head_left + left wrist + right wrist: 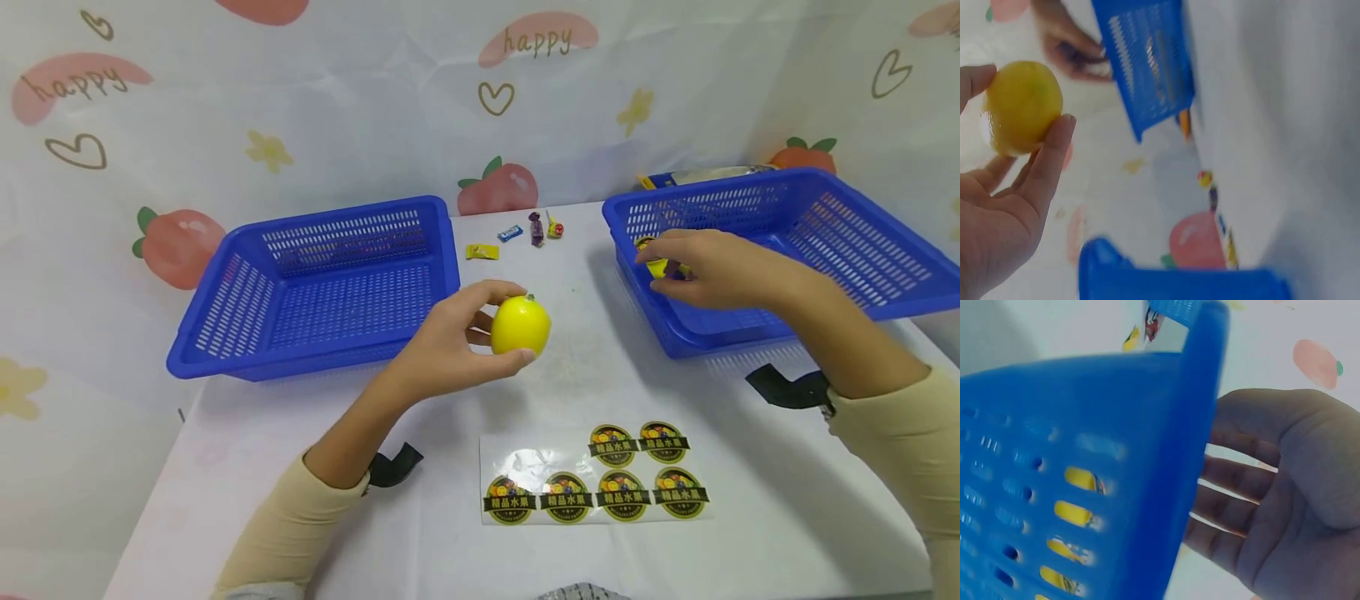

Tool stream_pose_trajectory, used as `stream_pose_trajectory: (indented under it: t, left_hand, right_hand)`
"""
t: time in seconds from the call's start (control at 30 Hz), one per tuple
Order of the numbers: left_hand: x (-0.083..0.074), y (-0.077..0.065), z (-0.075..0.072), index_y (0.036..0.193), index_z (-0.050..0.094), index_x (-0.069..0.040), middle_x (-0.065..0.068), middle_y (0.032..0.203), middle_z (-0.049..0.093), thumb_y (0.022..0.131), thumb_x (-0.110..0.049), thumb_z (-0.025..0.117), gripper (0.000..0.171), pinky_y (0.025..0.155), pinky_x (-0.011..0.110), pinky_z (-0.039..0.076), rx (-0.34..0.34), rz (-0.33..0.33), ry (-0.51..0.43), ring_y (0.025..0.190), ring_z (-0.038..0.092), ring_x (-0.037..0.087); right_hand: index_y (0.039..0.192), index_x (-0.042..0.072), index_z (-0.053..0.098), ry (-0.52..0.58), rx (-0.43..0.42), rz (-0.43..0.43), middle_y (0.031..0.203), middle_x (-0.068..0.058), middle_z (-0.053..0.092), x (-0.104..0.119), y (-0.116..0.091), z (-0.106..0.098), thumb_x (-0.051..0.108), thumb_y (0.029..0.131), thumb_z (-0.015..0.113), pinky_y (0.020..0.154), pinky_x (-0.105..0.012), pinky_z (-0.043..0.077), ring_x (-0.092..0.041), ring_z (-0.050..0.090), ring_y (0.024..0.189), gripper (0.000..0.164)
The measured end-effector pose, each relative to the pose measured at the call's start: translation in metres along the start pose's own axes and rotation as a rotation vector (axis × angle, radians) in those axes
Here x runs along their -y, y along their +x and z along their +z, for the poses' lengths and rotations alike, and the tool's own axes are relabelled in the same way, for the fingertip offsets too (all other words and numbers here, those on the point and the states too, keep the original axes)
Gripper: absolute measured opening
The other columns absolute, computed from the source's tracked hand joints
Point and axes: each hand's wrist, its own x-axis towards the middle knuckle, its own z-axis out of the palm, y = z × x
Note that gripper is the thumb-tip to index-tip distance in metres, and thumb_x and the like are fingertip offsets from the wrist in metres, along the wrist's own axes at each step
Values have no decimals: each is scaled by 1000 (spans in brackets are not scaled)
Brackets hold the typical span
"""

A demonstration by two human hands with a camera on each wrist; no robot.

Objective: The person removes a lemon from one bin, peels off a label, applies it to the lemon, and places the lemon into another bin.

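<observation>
Above the table, my left hand (457, 342) holds a yellow lemon (521, 325) with a small green stem end, fingers behind it and thumb in front. The left wrist view also shows this lemon (1022, 106) between thumb and fingertips. My right hand (708, 262) reaches into the left end of the right blue basket (757, 337). Beside its fingertips is a yellow thing (657, 268), partly covered by the fingers, with a dark round label by it. Whether the fingers grip it is unclear; in the right wrist view the basket rim hides the fingertips.
Another blue basket (352, 308) stands at the left. Several small wrapped sweets, among them a yellow one (482, 252) and a lollipop (554, 225), lie between the baskets. A sheet of round fruit stickers (555, 450) lies in front. A package (720, 175) sits behind the right basket.
</observation>
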Motion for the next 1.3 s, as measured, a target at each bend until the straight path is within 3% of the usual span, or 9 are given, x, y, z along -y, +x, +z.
stream_pose_trajectory:
  t: [0.1,0.27,0.4,0.57,0.73,0.9,1.03,1.13,1.3]
  left_hand:
    - [3,3,13,132,57,-16,-4,116,61,83,-30,80,56,77,25,57,46,-91,29,89,66,13]
    - [10,11,29,129,54,-16,-2,107,60,84,-43,74,55,70,26,55,145,-232,220,85,61,14]
    - [17,19,37,135,50,-18,1,105,59,88,-47,68,58,69,29,52,192,-284,330,86,58,17]
    - [23,25,42,149,42,-28,5,103,56,92,-47,63,63,65,33,50,206,-318,379,84,57,21]
    - [29,31,45,145,48,-30,9,109,51,95,-48,57,53,65,33,50,208,-373,412,84,57,23]
    - [36,35,49,144,45,-28,13,119,43,96,-48,56,53,66,31,52,201,-457,376,80,60,24]
    - [41,37,49,144,46,-25,13,117,44,96,-48,56,54,64,30,53,217,-482,357,72,63,20]
    - [43,38,48,144,47,-23,12,113,46,97,-48,56,55,63,29,53,243,-490,356,70,63,18]
    - [46,40,47,145,47,-22,11,111,48,97,-48,55,55,61,29,53,274,-502,351,70,63,19]
  right_hand:
    - [122,4,66,-8,-43,-35,129,-18,62,6,1,3,4,90,71,98,-57,47,-37,56,119,32]
    - [115,6,69,-25,-130,-169,128,-16,62,20,0,11,1,85,76,99,-57,47,-38,52,126,31]
    - [115,9,70,-26,-117,-250,127,-13,64,34,-1,20,5,86,77,95,-53,50,-36,57,122,30]
    - [114,12,70,-48,-74,-280,119,-5,67,49,-3,31,11,88,76,83,-39,57,-22,67,103,27]
    - [115,13,71,-42,37,-257,112,0,69,58,-9,44,13,89,76,76,-33,58,-14,67,89,26]
    - [116,12,71,-50,213,-223,110,-2,71,66,-15,59,18,90,76,78,-39,58,-19,69,91,27]
    - [115,12,69,-18,306,-203,105,0,71,71,-22,69,27,87,79,77,-39,57,-18,68,89,33]
    - [110,14,67,-1,369,-169,98,6,65,76,-30,76,37,81,84,71,-35,54,-13,62,79,41]
    - [106,14,58,-88,385,-121,87,7,47,82,-44,93,49,62,91,60,-31,46,-10,46,70,65]
